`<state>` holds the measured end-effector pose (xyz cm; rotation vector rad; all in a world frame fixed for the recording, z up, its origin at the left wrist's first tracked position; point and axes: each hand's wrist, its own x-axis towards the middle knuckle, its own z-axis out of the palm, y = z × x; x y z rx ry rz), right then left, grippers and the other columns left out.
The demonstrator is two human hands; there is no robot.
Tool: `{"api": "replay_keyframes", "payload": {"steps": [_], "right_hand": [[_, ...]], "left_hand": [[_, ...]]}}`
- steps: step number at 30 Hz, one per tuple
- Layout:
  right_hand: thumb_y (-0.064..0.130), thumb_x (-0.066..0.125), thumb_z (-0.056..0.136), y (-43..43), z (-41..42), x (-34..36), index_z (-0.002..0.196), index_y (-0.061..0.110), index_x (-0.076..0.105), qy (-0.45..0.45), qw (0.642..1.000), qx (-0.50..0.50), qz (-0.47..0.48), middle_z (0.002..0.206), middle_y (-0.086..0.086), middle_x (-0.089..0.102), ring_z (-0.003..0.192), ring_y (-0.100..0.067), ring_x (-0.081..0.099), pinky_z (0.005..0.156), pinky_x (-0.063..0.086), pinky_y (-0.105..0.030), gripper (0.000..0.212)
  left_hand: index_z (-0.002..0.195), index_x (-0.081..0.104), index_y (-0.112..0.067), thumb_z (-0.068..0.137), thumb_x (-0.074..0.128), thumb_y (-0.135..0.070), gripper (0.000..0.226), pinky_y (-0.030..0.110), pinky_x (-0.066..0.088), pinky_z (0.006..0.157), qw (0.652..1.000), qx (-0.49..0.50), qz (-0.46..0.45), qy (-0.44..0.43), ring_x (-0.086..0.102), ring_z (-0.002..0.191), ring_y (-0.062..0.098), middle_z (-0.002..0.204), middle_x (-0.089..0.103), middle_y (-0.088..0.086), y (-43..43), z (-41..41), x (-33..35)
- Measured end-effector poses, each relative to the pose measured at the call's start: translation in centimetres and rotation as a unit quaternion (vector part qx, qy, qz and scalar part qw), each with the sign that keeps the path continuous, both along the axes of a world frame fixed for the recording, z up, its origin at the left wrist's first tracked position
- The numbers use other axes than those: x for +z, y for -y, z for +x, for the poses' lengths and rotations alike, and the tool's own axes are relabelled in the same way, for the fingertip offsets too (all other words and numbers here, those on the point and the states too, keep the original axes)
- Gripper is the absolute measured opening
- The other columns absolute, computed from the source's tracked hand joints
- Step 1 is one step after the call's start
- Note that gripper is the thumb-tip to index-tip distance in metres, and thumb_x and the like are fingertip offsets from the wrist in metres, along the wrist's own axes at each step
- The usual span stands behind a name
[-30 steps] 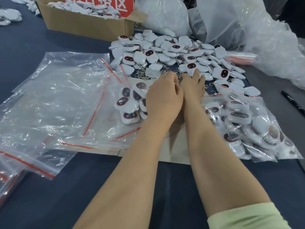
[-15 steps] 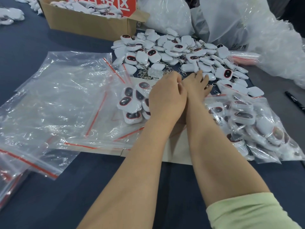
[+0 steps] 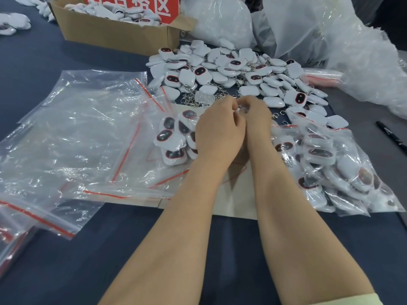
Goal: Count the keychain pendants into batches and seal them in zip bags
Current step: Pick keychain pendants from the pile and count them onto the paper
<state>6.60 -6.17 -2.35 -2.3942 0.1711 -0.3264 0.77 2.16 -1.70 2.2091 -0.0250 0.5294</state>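
At the centre of the dark blue table (image 3: 44,58): your two hands met side by side over a pale flat card sheet (image 3: 233,194).
Your left hand (image 3: 220,133): its fingers were curled, pinching the top edge of a clear plastic zip bag (image 3: 182,128).
Your right hand (image 3: 257,115): it was curled as well, pinching that same edge just beside your left fingertips.
Bag contents: white rounded keychain pendants (image 3: 164,137) with dark, red-rimmed faces lay just left of your left hand.
Loose heap (image 3: 231,71): more of these pendants lay just beyond your fingertips.
Filled bags (image 3: 330,164): these rested beside your right forearm.
Empty zip bags (image 3: 77,133): these were spread at your left.
Brown cardboard box (image 3: 114,29): it stood at the far left.
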Motion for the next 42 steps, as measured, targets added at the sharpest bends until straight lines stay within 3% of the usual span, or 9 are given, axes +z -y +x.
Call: {"api": "replay_keyframes", "payload": {"steps": [6,11,14,16,18,21,30,37,42], "right_hand": [[0.006,0.041,0.094,0.7,-1.9,1.7,0.101,0.015,0.06,-0.092,0.965,0.213,-0.118,0.107,-0.011,0.065,0.093,-0.023,0.054,0.072,0.033,-0.025,0.022],[0.013,0.045,0.093,-0.2,-1.2,0.6,0.087,0.02,0.054,-0.061,0.98,0.127,-0.14,0.088,-0.003,0.061,0.098,-0.03,0.058,0.067,0.034,-0.028,0.013],[0.019,0.043,0.099,-0.3,-0.6,0.0,0.109,0.009,0.061,0.033,0.999,0.012,0.026,0.098,-0.005,0.064,0.101,-0.015,0.061,0.069,0.041,-0.022,0.023],[0.017,0.04,0.101,-0.3,-0.3,0.0,0.108,0.003,0.059,0.105,0.971,-0.036,0.21,0.094,-0.005,0.064,0.071,0.013,0.06,0.06,0.041,-0.007,0.024],[0.014,0.041,0.101,-0.4,-0.3,0.2,0.096,0.004,0.056,0.092,0.883,-0.056,0.456,0.072,-0.001,0.062,0.048,0.006,0.058,0.051,0.045,-0.01,0.019],[0.014,0.056,0.096,-0.2,-0.2,0.3,0.092,0.005,0.061,0.003,0.772,-0.028,0.636,0.072,-0.009,0.069,0.065,-0.018,0.068,0.073,0.058,-0.035,0.011],[0.008,0.065,0.088,-0.2,-0.7,-0.3,0.092,0.008,0.058,0.016,0.843,0.043,0.535,0.081,-0.009,0.06,0.076,-0.023,0.058,0.077,0.05,-0.038,0.008],[0.012,0.055,0.097,-0.3,-0.8,0.1,0.08,0.009,0.062,0.002,0.801,0.007,0.599,0.061,-0.002,0.067,0.057,-0.015,0.063,0.056,0.053,-0.025,0.018],[0.017,0.05,0.099,-0.3,-0.7,-0.2,0.088,0.011,0.063,0.007,0.841,0.016,0.54,0.073,-0.003,0.066,0.065,-0.015,0.062,0.058,0.052,-0.025,0.017]], "left_hand": [[0.099,0.061,-0.014,0.09,0.048,-0.016,0.016,0.03,0.039,0.07,0.999,0.016,-0.029,-0.001,0.056,0.086,0.019,0.096,0.065,0.0,0.1,0.1,0.1],[0.1,0.061,-0.015,0.091,0.049,-0.016,0.015,0.029,0.04,0.071,0.999,0.015,-0.03,0.002,0.056,0.087,0.018,0.097,0.064,0.0,0.1,0.1,0.1],[0.1,0.061,-0.014,0.091,0.049,-0.016,0.015,0.029,0.04,0.07,0.999,0.018,-0.033,0.01,0.056,0.085,0.018,0.096,0.064,0.0,0.0,0.1,0.0],[0.1,0.061,-0.014,0.091,0.049,-0.015,0.015,0.029,0.04,0.07,0.999,0.017,-0.03,0.014,0.057,0.085,0.018,0.095,0.064,0.0,0.0,0.1,0.0],[0.098,0.061,-0.015,0.091,0.048,-0.015,0.015,0.031,0.042,0.071,0.999,0.014,-0.029,0.015,0.057,0.085,0.018,0.095,0.065,-0.001,0.1,0.1,0.0],[0.097,0.061,-0.015,0.091,0.048,-0.015,0.015,0.032,0.043,0.072,0.999,0.012,-0.035,0.014,0.057,0.085,0.017,0.097,0.066,-0.003,0.1,0.1,0.0],[0.098,0.061,-0.014,0.091,0.047,-0.017,0.016,0.031,0.041,0.071,1.0,0.016,-0.026,0.007,0.056,0.086,0.019,0.094,0.064,0.0,0.0,0.2,0.0],[0.099,0.062,-0.016,0.091,0.047,-0.016,0.016,0.031,0.041,0.07,0.999,0.013,-0.03,0.005,0.056,0.084,0.018,0.095,0.064,-0.002,0.0,0.3,-0.1],[0.098,0.061,-0.015,0.091,0.047,-0.016,0.015,0.031,0.041,0.07,0.999,0.016,-0.027,0.008,0.056,0.084,0.018,0.094,0.065,-0.002,0.1,0.3,-0.1]]}}
